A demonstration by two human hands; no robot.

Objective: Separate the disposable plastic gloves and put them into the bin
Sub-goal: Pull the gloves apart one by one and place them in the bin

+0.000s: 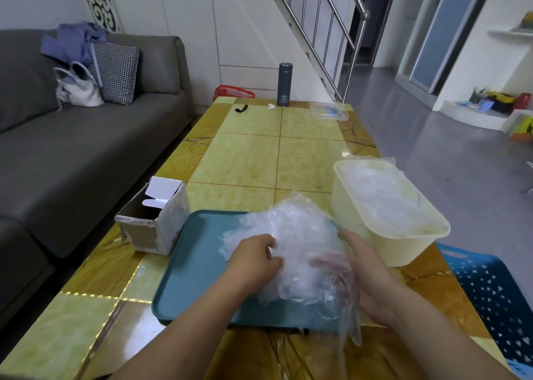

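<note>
A crumpled heap of clear plastic gloves (291, 235) lies on a teal tray (196, 267) near the table's front edge. My left hand (255, 257) pinches the heap at its left side with curled fingers. Cupped under the heap's right side is my right hand (364, 267), its fingers showing through the plastic it holds. To the right of the tray stands a cream plastic bin (401, 241) with several clear gloves inside it (380, 198).
An open cardboard box (155, 221) stands left of the tray. At the table's far end are a dark flask (284, 84), a black clip (241, 109) and a clear bag (328, 111). A blue perforated basket (496, 299) sits at right, a grey sofa (86, 149) at left.
</note>
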